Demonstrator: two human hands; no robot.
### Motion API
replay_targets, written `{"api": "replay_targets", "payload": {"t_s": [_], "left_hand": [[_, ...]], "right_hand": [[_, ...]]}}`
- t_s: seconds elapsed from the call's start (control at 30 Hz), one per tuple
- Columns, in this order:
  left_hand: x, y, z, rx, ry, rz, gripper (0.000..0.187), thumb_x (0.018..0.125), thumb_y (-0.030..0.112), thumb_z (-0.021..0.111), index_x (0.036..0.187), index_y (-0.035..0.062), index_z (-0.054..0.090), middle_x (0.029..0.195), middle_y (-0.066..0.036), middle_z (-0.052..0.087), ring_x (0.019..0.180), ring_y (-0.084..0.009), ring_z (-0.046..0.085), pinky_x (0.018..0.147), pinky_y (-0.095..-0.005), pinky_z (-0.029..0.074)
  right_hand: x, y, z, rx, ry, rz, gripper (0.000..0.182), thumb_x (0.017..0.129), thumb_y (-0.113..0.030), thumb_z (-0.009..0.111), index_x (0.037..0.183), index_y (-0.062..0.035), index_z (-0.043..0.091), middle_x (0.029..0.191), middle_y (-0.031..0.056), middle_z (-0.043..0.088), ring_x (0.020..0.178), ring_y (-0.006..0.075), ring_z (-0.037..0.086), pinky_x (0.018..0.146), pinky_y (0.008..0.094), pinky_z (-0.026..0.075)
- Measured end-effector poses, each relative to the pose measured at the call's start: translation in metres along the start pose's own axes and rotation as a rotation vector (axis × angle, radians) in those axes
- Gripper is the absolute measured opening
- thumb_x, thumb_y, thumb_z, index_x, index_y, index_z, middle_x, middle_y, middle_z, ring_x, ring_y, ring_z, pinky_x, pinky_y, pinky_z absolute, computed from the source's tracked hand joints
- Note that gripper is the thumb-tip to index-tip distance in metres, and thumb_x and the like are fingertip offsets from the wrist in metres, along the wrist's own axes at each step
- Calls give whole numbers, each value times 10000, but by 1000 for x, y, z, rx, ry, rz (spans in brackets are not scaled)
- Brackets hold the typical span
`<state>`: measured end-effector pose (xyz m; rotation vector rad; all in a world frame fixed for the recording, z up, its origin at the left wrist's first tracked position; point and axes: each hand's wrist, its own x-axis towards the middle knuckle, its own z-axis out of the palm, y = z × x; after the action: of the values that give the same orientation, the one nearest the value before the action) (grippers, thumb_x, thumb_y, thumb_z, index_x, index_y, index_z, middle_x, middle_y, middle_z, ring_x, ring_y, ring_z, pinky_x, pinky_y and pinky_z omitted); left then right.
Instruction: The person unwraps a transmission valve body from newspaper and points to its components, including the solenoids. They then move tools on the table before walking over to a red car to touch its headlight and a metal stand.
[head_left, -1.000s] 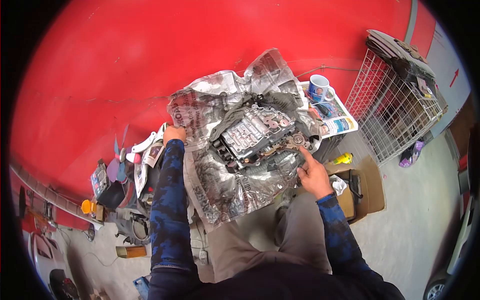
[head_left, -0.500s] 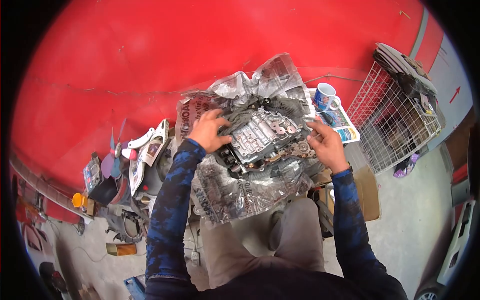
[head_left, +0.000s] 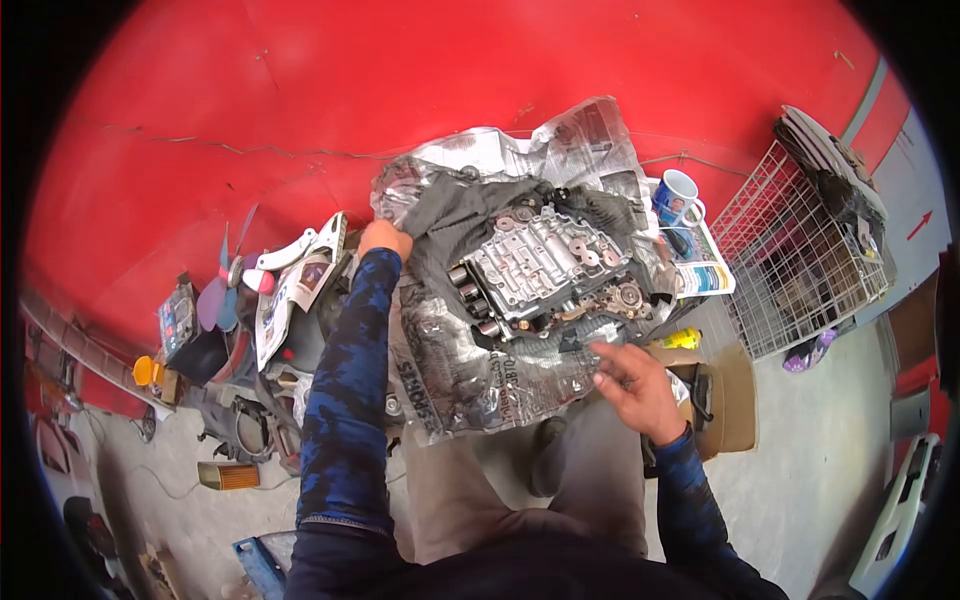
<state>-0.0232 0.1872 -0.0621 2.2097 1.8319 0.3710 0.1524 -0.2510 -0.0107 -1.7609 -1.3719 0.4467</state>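
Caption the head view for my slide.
Left hand grips newspaper edge beside metal valve body; right hand hovers nearby.

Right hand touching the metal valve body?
No. The right hand hovers open over the newspaper, below the valve body.

I see a silver-grey valve body (head_left: 545,265) with dark cylinders along its edge, lying on grey, black-printed newspaper (head_left: 470,365). Behind it, toward twelve o'clock, the wall (head_left: 400,90) is plain bright red. My sleeves (head_left: 345,400) carry a blue-and-black mottled pattern. At two o'clock stands a blue-and-white mug (head_left: 677,197), and beyond it a white wire basket (head_left: 800,265).
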Motion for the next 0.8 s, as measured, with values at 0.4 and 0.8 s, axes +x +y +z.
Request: {"api": "replay_targets", "payload": {"t_s": [0.4, 0.8], "left_hand": [[-59, 30, -67, -68, 54, 724, 408, 828, 29, 632, 1192, 184, 726, 1473, -170, 497, 1372, -407, 442, 1099, -516, 412], [-129, 2, -7, -411, 40, 631, 444, 844, -55, 610, 1229, 143, 709, 1456, -212, 500, 1346, -414, 462, 1125, -462, 396]], "right_hand": [[-49, 44, 13, -83, -81, 197, 367, 874, -83, 686, 1239, -57, 660, 983, 163, 640, 836, 344, 649, 744, 391, 542], [-112, 101, 75, -325, 50, 30, 352, 848, -101, 679, 1199, -80, 672, 1149, 147, 632, 1025, 364, 628, 873, 420, 520]]}}
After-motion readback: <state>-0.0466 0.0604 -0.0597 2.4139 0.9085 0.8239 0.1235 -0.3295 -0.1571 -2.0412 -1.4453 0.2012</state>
